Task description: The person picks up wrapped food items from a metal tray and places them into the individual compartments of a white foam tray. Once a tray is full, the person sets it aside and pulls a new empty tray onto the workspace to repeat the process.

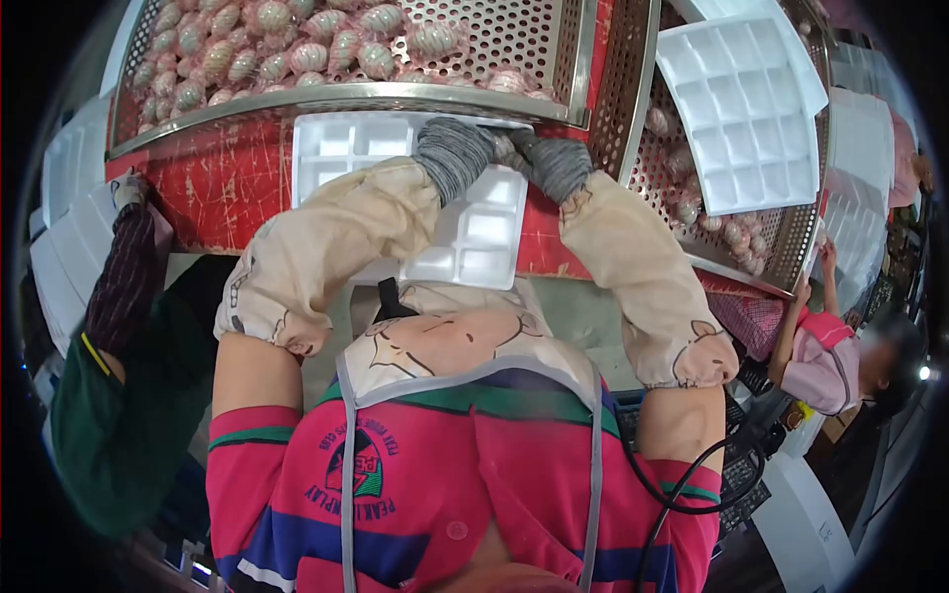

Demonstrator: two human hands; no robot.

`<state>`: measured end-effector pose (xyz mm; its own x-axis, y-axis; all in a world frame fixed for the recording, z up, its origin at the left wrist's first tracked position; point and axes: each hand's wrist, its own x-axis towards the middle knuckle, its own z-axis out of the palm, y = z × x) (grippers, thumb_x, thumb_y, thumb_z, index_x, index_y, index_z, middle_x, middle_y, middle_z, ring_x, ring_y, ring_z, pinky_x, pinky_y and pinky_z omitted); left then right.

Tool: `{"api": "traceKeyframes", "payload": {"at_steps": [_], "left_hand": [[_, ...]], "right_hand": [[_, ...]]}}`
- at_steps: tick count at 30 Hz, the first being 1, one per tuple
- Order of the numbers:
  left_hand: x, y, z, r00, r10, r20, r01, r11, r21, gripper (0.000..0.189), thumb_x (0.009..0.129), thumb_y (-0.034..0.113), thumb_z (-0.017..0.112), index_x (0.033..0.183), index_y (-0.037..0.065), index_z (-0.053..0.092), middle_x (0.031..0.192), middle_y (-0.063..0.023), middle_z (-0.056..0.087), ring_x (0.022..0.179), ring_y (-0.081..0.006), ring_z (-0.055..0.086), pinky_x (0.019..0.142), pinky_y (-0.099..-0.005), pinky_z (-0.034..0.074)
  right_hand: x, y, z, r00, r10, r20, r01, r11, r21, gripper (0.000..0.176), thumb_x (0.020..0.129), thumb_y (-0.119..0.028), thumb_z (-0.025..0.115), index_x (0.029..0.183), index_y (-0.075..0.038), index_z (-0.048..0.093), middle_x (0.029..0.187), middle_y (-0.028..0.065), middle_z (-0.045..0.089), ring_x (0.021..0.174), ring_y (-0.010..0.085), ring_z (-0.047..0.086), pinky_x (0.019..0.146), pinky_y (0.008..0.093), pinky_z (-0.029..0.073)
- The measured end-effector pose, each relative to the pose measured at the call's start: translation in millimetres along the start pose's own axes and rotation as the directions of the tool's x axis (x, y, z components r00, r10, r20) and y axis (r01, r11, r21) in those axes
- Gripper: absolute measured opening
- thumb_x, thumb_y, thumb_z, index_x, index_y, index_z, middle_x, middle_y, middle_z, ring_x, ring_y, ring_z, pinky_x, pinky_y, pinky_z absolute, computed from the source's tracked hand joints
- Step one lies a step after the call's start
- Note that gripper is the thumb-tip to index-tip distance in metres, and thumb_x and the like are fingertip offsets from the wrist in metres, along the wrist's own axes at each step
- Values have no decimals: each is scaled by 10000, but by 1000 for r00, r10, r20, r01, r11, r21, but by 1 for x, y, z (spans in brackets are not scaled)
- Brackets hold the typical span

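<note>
at the far right corner of a white compartment tray [484, 242], the left hand [467, 148] and right hand [554, 158] sit close together in grey gloves [447, 163], partly hidden (how far open, or holding what, i cannot tell). the tray lies on the red table [222, 212], near a metal bin [346, 97] of wrapped striped balls [289, 44].

"PEAK" and "PLAY" on the round chest print [358, 472] of a pink shirt [430, 484], other lettering unclear

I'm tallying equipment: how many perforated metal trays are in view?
2: the left metal tray ahead, holding wrapped pieces; the right metal tray beside it, partly covered by white compartment trays. Others could be hidden.
</note>
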<state>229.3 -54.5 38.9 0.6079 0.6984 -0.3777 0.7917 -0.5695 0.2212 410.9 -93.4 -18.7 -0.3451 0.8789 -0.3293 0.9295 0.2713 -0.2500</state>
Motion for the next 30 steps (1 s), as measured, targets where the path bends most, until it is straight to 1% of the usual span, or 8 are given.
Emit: {"api": "traceKeyframes", "payload": {"at_steps": [5, 9, 11, 13, 15, 23, 27, 30], "left_hand": [[18, 4, 36, 950, -48, -309, 38, 999, -38, 248, 880, 180, 448, 992, 72, 641, 833, -121, 683, 755, -271, 664, 679, -392, 522], [-1, -1, 14, 990, 43, 132, -50, 997, 50, 300, 912, 265, 426, 1004, 57, 622, 912, -135, 669, 799, -298, 654, 690, -436, 510], [-23, -4, -16, 716, 378, -587, -354, 921, 161, 266, 901, 338, 480, 956, 116, 615, 852, -104, 649, 755, -304, 632, 694, -411, 506], [-24, -8, -69, 945, 123, -303, -24, 950, 310, 301, 862, 383, 546, 1016, 135, 619, 891, -99, 635, 822, -313, 611, 735, -408, 500], [11, -50, -73, 796, 29, -605, -98, 992, -81, 322, 860, 387, 546, 1044, 133, 619, 929, -119, 640, 891, -324, 611, 751, -400, 499], [52, -32, -128, 966, -137, 218, 91, 974, 208, 296, 860, 285, 553, 1036, 53, 606, 921, -94, 632, 795, -270, 602, 739, -405, 477], [116, -113, -42, 893, 221, -392, -413, 748, -519, 445, 807, 216, 646, 1233, 166, 531, 1045, -84, 643, 902, -230, 626, 801, -331, 508], [16, -66, -80, 852, 197, -485, -442, 768, -464, 509, 746, 142, 702, 1224, 223, 548, 1002, -113, 585, 830, -203, 617, 702, -296, 537]], "right_hand": [[12, -24, -22, 971, 118, 208, -104, 992, -76, 330, 897, -350, 456, 1070, -91, 565, 822, 147, 667, 766, 323, 656, 665, 462, 499], [2, -31, -30, 971, 120, 208, -123, 992, 2, 353, 886, -328, 472, 1137, -89, 537, 879, 171, 663, 827, 333, 650, 696, 461, 502], [-4, -31, -18, 969, 217, 121, -224, 973, 47, 381, 888, -434, 467, 1112, -144, 571, 860, 166, 660, 799, 346, 637, 698, 484, 486], [-17, -37, -16, 959, 258, 118, -275, 948, 158, 397, 886, -446, 462, 1156, -171, 559, 888, 171, 657, 843, 344, 634, 730, 482, 483], [-25, -42, -15, 955, 272, 120, -292, 931, 220, 434, 890, -464, 445, 1217, -190, 527, 908, 170, 656, 847, 352, 631, 736, 480, 483], [-38, -54, -11, 895, 342, 285, -403, 895, 193, 494, 939, -444, 255, 1365, -210, 340, 989, 204, 642, 911, 357, 630, 770, 495, 468], [-39, -56, -1, 895, 354, 272, -412, 889, 198, 489, 942, -430, 261, 1390, -236, 300, 936, 190, 657, 853, 356, 643, 738, 510, 470], [-42, -55, 21, 937, 348, -23, -339, 924, 175, 422, 920, -458, 406, 1260, -227, 505, 661, 166, 626, 582, 332, 617, 513, 490, 455]]}}
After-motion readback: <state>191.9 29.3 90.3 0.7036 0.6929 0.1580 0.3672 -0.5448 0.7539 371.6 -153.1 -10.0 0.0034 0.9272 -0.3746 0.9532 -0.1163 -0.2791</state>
